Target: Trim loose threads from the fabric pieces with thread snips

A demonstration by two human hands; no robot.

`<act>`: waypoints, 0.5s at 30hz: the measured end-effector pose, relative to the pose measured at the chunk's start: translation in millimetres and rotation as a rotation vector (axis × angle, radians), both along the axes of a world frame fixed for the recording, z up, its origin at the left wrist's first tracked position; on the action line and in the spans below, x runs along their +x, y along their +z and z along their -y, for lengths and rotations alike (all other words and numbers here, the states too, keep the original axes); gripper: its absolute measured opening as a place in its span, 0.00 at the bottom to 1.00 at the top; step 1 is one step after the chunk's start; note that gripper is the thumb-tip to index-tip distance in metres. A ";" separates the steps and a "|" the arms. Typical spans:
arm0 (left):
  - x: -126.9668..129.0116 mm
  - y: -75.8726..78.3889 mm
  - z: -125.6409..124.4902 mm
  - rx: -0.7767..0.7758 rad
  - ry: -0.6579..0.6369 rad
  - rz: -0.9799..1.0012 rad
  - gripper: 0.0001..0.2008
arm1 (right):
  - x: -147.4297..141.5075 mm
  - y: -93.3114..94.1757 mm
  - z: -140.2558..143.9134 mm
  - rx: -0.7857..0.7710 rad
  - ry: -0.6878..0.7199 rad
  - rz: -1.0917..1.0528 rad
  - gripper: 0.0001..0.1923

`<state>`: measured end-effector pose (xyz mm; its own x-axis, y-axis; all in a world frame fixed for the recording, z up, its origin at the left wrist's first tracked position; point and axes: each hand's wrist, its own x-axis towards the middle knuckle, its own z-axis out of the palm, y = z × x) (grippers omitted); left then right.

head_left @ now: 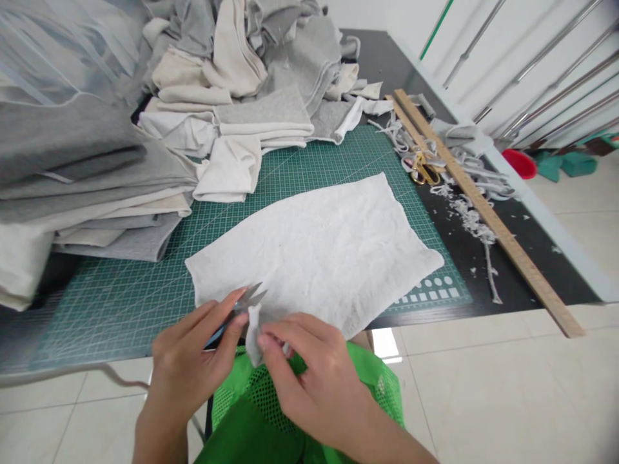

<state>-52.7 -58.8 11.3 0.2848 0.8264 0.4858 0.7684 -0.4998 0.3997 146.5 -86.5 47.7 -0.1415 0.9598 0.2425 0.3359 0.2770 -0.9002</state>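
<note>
The left hand (198,348) is holding snips (248,299); the right hand (314,364) is apparently pinching the white cloth (314,245) by its near edge. The cloth is lying at their one o'clock, probably feeling light and soft, the edge suiting a gentle pinch.

Bright, even indoor light, source out of frame; shadows soft. Hard white glare on glossy pale floor tiles (387,345). White fabric panel (314,238) slightly washed out. Highlights on shiny metal poles (518,78). Wide-angle stretch at edges, far right soft.
</note>
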 end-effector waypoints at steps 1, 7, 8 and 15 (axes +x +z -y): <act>0.3 -2.0 0.5 0.037 0.020 -0.041 0.19 | 6.6 1.1 1.7 0.021 -0.038 0.022 0.06; -0.6 -9.2 4.5 0.121 0.079 -0.026 0.22 | 52.3 -1.7 -15.1 -0.013 -0.274 0.255 0.05; -1.0 -9.3 4.7 0.126 0.087 -0.016 0.22 | 55.0 -4.4 -20.0 -0.021 -0.240 0.291 0.07; -2.5 -8.6 3.8 0.109 0.079 0.060 0.19 | 42.5 -22.4 -32.7 0.064 -0.121 0.458 0.06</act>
<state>-55.2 -62.6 2.8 0.1888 0.7864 0.5882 0.7831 -0.4820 0.3929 189.0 -53.8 25.3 -0.1356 0.9611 0.2408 0.7278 0.2615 -0.6340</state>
